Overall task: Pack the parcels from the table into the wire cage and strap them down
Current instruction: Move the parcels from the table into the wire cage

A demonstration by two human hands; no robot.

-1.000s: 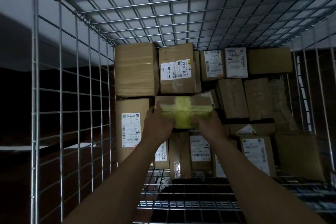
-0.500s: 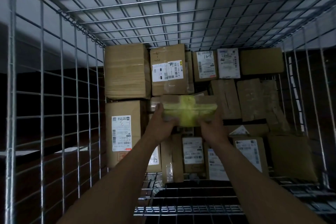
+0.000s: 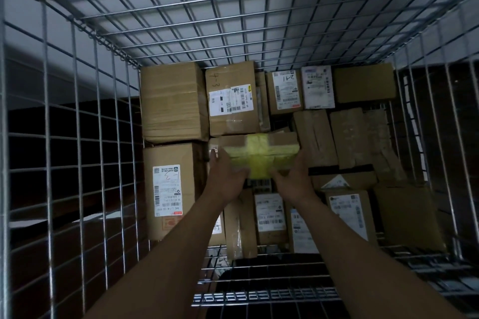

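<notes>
Both arms reach straight forward into the cage (image 3: 77,137), side by side. The left hand (image 3: 225,176) holds the left end of the parcel (image 3: 259,153), with its fingers bent against the front and the thumb raised at the edge. The right hand (image 3: 293,179) grips the right end from below, its fingers wrapped on it. The parcel lies with its long axis left to right, nearly level. Its yellow-taped face points to the person. It is against the middle of the stack (image 3: 173,101), just under the box (image 3: 233,101) marked 4-3.
</notes>
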